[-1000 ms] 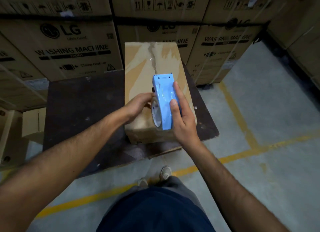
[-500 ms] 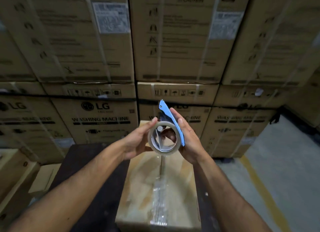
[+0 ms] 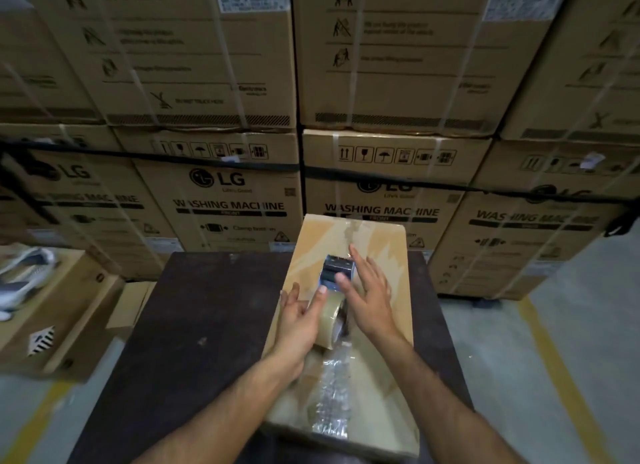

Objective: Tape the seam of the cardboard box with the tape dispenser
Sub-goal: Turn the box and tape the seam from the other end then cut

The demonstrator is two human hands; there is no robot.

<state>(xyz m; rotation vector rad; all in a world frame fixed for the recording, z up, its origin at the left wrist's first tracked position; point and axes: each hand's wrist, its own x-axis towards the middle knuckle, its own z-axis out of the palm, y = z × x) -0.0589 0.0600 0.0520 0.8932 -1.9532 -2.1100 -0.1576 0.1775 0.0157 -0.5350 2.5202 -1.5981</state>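
Tan cardboard box (image 3: 388, 255) with crinkled clear tape (image 3: 332, 394) on a dark brown table (image 3: 207, 325).

Two hands, left (image 3: 300, 320) and right (image 3: 370, 299); one tape dispenser (image 3: 335, 292); one cardboard box (image 3: 374, 387); one dark table (image 3: 194, 328); one shoe (image 3: 24, 273) far left.

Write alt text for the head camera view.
Two bare hands, left hand and right hand, flank a tape dispenser resting on the cardboard box, over its taped seam. The box sits on a dark table before stacked washing machine cartons.
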